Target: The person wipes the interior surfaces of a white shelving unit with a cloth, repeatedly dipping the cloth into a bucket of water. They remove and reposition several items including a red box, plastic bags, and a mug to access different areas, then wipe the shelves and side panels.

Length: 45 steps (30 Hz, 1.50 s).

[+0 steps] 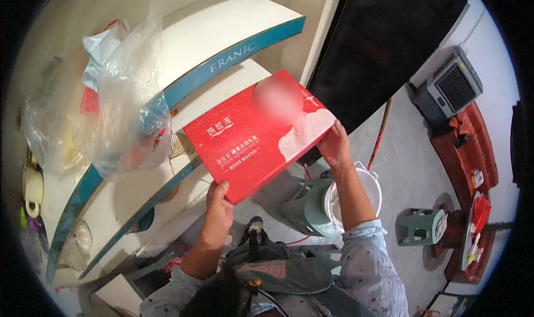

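Note:
Both my hands grip a flat red box (245,161) with pale lettering and a pinkish-white patterned area at one corner. It is tilted, held in the air in front of the shelves. My left hand (218,203) has its thumb on the near left corner, and its other fingers are hidden beneath. At the right end, my right hand (335,144) closes round the edge near the corner. Behind the box runs a curved white shelf unit (233,22) with teal edging. A clear plastic bag (133,83) with something red and white inside hangs over the shelf at the left.
A white bucket (374,192) is by my right forearm, next to a grey-green stool (308,208). Another stool (420,227) stands farther right, near a dark red sofa (478,150) and a grey air cooler (456,83). A shell-shaped ornament (181,145) sits on a lower shelf.

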### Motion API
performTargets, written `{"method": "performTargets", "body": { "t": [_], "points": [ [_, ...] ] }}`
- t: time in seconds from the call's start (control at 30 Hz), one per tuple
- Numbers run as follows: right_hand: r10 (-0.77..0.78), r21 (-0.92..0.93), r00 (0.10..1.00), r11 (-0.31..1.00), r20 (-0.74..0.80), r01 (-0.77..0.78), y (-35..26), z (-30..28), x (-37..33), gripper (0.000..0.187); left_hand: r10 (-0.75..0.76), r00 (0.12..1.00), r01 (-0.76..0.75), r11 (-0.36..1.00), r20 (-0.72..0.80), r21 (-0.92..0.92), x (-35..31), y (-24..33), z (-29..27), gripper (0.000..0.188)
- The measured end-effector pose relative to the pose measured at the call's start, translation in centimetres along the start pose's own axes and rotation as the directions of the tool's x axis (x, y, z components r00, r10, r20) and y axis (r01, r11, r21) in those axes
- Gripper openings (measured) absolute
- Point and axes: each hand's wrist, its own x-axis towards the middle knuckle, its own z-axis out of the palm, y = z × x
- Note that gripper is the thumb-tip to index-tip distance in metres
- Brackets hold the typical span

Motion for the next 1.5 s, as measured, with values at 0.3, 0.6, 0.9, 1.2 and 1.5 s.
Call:
{"method": "performTargets", "body": {
  "t": [0.3, 0.6, 0.9, 1.2, 1.5],
  "points": [
    [0.056, -0.068, 0.994, 0.996, -0.090, -0.063, 3.3, 0.1, 2.5, 0.058, -0.054, 0.997, 0.055, 0.998, -0.048, 0.008, 6.7, 2.8, -3.5, 0.056],
    [0.039, -0.198, 0.997, 0.979, -0.067, -0.052, 6.0, 1.3, 3.1, 0.056, -0.111, 0.994, 0.106, 0.968, -0.007, -0.226, 5.7, 2.8, -5.5, 0.084],
    [-0.185, -0.536, 0.954, 0.844, -0.236, 0.031, 6.2, -3.6, -4.9, 0.053, -0.155, 0.967, 0.229, 0.878, 0.203, -0.419, 3.3, -1.6, -8.0, 0.098],
    [-0.045, -0.709, 0.759, -0.326, -0.650, -0.626, 6.1, -26.3, -20.7, 0.069, -0.678, 0.734, 0.679, 0.733, 0.041, -0.030, -0.1, -13.5, -4.3, 0.085],
    [-0.061, -0.669, 0.678, 0.246, -0.733, -0.701, 11.0, -34.1, -23.8, 0.027, -0.919, 0.307, 0.827, 0.386, 0.248, 0.409, -1.5, -28.9, 6.3, 0.059]
  ]
}}
